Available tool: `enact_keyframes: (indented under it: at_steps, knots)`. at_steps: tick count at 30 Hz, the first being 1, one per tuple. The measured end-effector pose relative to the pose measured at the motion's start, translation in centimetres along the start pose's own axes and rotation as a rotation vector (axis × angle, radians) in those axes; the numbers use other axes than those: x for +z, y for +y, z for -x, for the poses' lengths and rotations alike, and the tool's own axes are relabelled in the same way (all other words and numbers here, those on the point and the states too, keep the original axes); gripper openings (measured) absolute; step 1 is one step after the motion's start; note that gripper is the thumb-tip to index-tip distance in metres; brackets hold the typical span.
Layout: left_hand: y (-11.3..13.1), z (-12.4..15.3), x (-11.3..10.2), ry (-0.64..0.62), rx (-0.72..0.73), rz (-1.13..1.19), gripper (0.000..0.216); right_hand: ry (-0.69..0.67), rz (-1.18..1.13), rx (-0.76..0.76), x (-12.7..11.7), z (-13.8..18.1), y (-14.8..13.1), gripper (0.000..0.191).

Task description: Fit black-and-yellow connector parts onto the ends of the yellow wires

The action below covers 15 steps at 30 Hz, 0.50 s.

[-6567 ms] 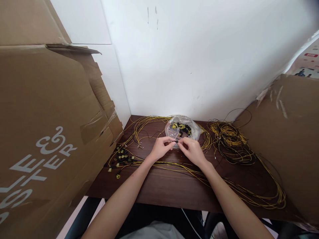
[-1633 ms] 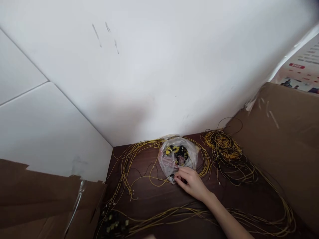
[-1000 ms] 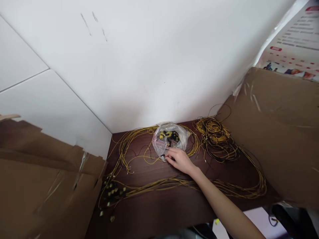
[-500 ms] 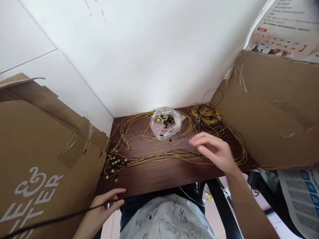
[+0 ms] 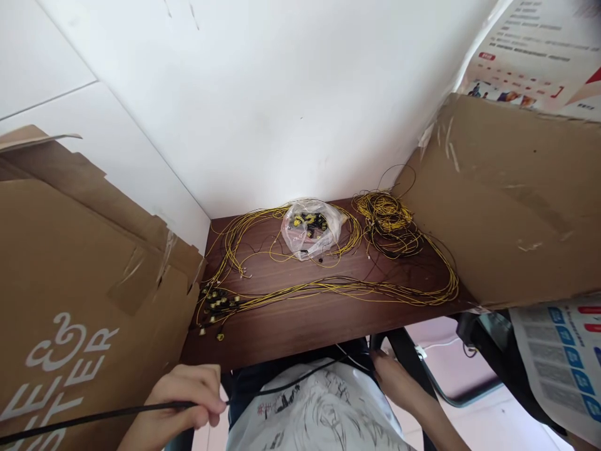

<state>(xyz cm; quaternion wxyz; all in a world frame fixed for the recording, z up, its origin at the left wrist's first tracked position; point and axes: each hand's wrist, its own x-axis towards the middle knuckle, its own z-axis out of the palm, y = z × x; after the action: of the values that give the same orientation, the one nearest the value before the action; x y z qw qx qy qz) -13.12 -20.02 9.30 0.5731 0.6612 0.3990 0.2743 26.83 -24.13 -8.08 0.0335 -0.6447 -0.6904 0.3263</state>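
My left hand (image 5: 181, 401) is low at the left, below the table's front edge, with its fingers closed round a thin black cable (image 5: 94, 416). That cable runs from the bottom left corner through the hand and across my lap to the right. My right hand (image 5: 394, 383) is also below the table edge, its fingertips pinched where the cable's far end arrives. On the dark wooden table (image 5: 305, 322) lie long yellow wires (image 5: 328, 288). A clear plastic bag (image 5: 310, 227) of small yellow and black connectors sits near the wall.
A tangled coil of yellow and black wires (image 5: 385, 219) lies at the back right. A cluster of connector ends (image 5: 216, 304) lies at the table's left. Tall cardboard sheets stand on the left (image 5: 70, 282) and right (image 5: 507, 207). A white wall is behind.
My right hand left the plastic bag and dropped below the table edge to the black cable. The left hand came into view holding that cable, and the camera tilted down.
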Motion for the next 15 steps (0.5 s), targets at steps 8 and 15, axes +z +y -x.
enact_keyframes:
  at_steps: [8,15]
  knots:
    - [0.2,-3.4,1.9,-0.156,0.462,0.231,0.021,-0.078,0.120,0.306,2.4,-2.0,0.3,0.048]
    - [1.1,-4.4,2.8,-0.201,0.504,0.266,0.020,-0.024,0.115,0.440,3.9,-3.1,0.9,0.053]
